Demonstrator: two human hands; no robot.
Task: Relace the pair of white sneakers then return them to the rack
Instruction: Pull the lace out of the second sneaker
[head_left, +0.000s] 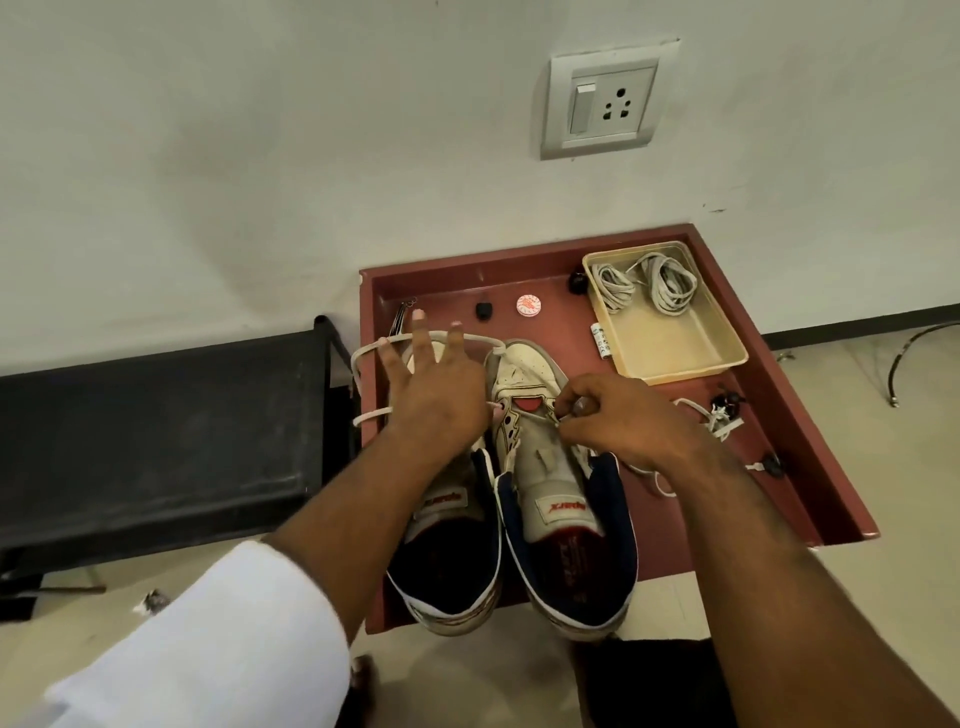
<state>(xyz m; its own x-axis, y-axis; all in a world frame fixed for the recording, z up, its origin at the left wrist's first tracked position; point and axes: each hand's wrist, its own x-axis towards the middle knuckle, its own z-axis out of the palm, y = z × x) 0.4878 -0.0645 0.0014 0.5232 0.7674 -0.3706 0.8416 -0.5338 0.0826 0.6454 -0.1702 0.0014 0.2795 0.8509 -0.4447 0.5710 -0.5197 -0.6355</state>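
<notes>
Your L hand (434, 384) was spread w/ lace (431, 340) looped over fingers, R hand (618, 415) pinching at shoe (545, 457) eyelet; slack could've slipped off.

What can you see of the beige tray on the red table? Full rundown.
The beige tray is a shallow rectangular dish with rounded corners and a raised rim, plastic by the look of it. It lies flat in the far right corner of the red table, turned slightly askew to the table's edges. Two coiled bundles of white laces lie in its far end; the near part is bare. A small white cylinder lies along its left rim, whether touching is unclear. Neither hand touches it.
</notes>
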